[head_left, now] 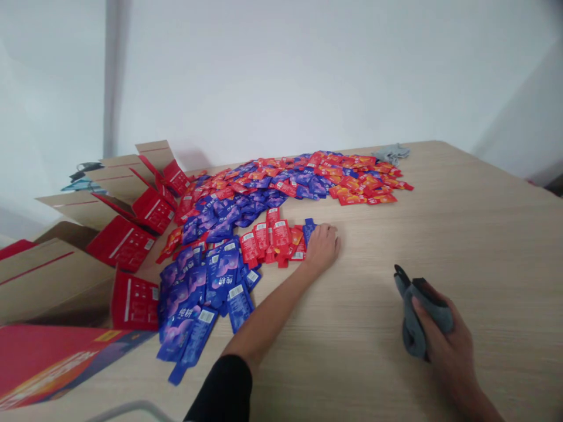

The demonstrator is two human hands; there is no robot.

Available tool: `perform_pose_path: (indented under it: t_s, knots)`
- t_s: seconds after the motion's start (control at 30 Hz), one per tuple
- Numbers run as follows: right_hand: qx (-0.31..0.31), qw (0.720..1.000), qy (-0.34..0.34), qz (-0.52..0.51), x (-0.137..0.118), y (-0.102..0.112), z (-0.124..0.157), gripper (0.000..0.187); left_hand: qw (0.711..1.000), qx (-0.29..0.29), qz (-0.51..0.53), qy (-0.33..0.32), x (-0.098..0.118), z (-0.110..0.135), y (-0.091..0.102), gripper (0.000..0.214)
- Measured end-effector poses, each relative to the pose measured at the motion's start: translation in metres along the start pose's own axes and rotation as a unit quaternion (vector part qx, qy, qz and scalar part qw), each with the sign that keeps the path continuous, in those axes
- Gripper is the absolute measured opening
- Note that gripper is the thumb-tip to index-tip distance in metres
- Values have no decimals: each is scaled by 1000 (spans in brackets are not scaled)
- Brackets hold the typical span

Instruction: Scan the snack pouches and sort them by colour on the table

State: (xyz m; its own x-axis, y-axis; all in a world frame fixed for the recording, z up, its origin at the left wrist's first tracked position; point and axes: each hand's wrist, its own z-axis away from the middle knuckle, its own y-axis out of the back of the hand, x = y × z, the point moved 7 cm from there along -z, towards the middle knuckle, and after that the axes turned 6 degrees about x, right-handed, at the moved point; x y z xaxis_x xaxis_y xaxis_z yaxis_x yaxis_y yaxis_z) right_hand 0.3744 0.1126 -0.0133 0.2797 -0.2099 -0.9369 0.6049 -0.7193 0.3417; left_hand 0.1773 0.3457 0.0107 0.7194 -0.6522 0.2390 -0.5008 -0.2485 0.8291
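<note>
My left hand [323, 246] reaches to the right end of a row of red packets [281, 234]. Its fingers are curled together over a blue packet [309, 227], partly hidden beneath them. Lower right, above the table, my right hand [453, 346] grips a folded grey cloth item with black edges [416, 319]; its exact kind is unclear. More blue packets [229, 269] lie overlapping left of my left forearm. Behind them, a long heap of mixed red, orange and blue packets [264, 181] curves across the table.
Open red cardboard boxes [127, 243] with raised flaps line the left side. A crumpled grey cloth [391, 153] lies at the table's [484, 234] far edge, near the white wall [329, 70]. A grey curved tube or cable shows at the bottom left.
</note>
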Motion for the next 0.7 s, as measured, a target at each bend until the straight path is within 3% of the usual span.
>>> perform_pose_path:
  t_s: [0.2,0.37,0.53,0.7]
  knots:
    - [20,1000,13,4,-1,-6,-12,62,999,-10,-44,-9,7,-75,-66,55]
    - [8,1000,4,7,12,-14,-16,60,998,-28,-58,-17,17,-124,-105,58]
    - [-26,999,16,21,27,-17,-23,59,995,-53,-75,40,3,-156,-127,57]
    - [-25,999,15,24,25,-16,-23,58,991,-84,-91,45,11,-149,-125,53]
